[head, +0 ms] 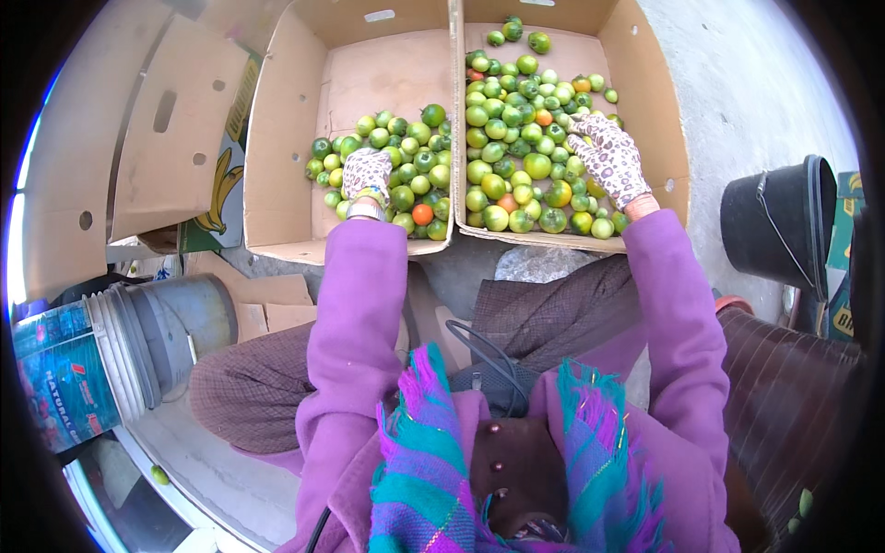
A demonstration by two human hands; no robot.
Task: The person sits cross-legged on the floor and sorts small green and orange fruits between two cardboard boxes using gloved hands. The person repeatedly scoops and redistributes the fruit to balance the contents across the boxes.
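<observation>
Two open cardboard boxes stand side by side before me. The left box [287, 138] holds a heap of mostly green tomatoes [424, 161], with one orange-red tomato [422, 214] near its front. My left hand [366, 173], in a spotted glove, rests palm down on this heap; its fingertips are hidden, so any hold cannot be made out. In the right box [639, 76] lies a larger spread of green tomatoes [511, 114], a few turning orange. My right hand [610, 155], gloved alike, reaches onto their right side, thumb apart from the fingers, fingertips touching tomatoes.
A black bucket [771, 221] lies tipped at the right. To the left are a grey bucket [183, 325], a blue printed bucket [62, 387] and a folded cardboard box [166, 124]. A single green fruit [160, 475] lies at lower left. My fringed scarf [425, 477] hangs in front.
</observation>
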